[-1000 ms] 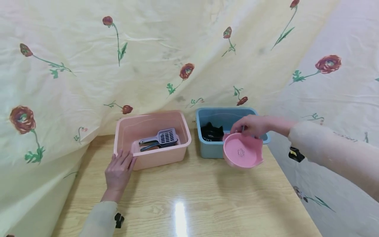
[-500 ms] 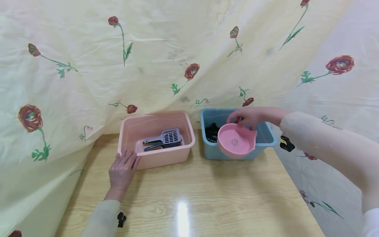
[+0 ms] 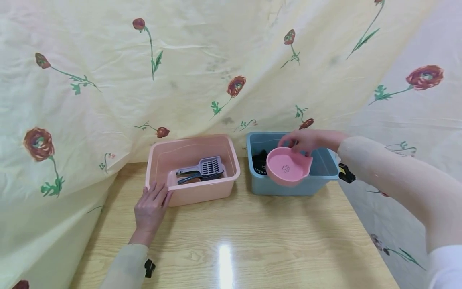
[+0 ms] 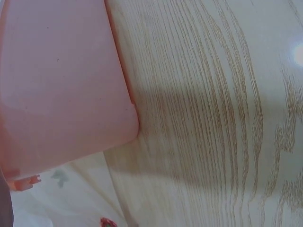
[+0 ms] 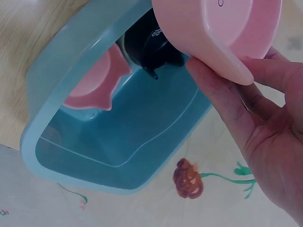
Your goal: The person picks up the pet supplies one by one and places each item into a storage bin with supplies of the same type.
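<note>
A pink pet bowl (image 3: 288,165) with cat-ear points and a paw print inside is held tilted above the front rim of the blue bin (image 3: 281,188). My right hand (image 3: 302,140) pinches its edge between thumb and fingers; the right wrist view shows this grip (image 5: 265,109) closely. Inside the blue bin lie a black bowl (image 5: 149,45) with ear points and white lettering, and another pink bowl (image 5: 97,82). My left hand (image 3: 151,206) rests with fairly straight fingers on the front left corner of the pink bin (image 3: 202,196); its thumb's position is hidden.
In the pink bin lie a grey-purple slotted litter scoop (image 3: 209,166), a dark blue item (image 3: 191,178) and something brown, partly covered. Both bins stand on a wood-grain table (image 3: 195,241), against a flowered cloth (image 3: 187,80) behind and at the sides.
My right hand has shifted the pink bowl left and slightly up, from in front of the blue bin to over its rim. My left hand stays on the pink bin. The view shifts slightly.
</note>
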### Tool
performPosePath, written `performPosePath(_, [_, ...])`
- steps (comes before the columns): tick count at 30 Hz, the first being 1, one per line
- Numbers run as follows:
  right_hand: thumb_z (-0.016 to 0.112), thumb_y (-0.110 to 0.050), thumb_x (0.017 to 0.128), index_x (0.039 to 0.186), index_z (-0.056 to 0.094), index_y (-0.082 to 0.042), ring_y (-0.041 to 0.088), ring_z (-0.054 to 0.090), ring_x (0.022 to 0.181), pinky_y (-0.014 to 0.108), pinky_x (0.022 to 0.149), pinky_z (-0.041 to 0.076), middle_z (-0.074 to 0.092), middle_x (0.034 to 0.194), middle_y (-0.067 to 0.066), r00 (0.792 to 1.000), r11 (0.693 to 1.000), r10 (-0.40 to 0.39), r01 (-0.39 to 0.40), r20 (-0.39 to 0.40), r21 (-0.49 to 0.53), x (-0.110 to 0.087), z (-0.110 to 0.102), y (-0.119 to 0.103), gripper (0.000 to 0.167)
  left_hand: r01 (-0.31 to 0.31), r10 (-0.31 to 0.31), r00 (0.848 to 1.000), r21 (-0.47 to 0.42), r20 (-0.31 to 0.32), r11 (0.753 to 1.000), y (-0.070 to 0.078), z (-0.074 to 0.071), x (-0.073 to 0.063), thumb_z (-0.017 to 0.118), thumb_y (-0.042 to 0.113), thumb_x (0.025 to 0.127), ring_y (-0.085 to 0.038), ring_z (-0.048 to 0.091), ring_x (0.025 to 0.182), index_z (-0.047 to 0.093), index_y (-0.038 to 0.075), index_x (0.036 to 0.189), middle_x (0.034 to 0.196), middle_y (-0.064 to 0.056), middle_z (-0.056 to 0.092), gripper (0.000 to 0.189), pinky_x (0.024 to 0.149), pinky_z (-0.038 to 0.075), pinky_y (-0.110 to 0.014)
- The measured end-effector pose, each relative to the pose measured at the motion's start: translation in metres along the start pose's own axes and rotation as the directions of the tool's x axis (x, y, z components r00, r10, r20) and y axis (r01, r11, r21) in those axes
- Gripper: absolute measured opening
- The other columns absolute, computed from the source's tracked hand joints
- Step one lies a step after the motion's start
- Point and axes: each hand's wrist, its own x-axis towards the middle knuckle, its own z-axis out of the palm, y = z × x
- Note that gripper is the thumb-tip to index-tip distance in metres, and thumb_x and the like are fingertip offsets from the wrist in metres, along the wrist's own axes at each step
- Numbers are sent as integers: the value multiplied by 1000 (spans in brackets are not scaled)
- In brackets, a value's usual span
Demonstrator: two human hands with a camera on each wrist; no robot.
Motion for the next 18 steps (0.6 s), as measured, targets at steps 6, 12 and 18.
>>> performPosePath(6, [57,0,106,150,52,-3,31,67,105,43,71,66,64,132,26,999,998,29,-30,-15,-52,9,-6,16,44,-11,11,1000,1,28,1000,-1,0,0,64,32,108,-48,76,102,82,0,104,109,-23,78,36,85,60,-69])
performPosePath(12, [59,1,103,147,57,-6,40,63,110,44,72,67,62,133,29,989,987,102,-114,-106,-116,18,-17,33,44,2,-3,1000,-5,-8,1000,-2,2,0,58,37,111,-46,77,100,83,2,103,106,-22,79,44,85,60,-68])
performPosePath(18, [65,7,97,141,63,-7,43,60,110,42,73,66,64,125,26,967,972,117,-158,-227,-175,28,-21,52,46,-12,12,1000,-3,-19,1000,-3,4,0,60,37,111,-47,77,99,82,1,102,104,-22,79,43,83,60,-69])
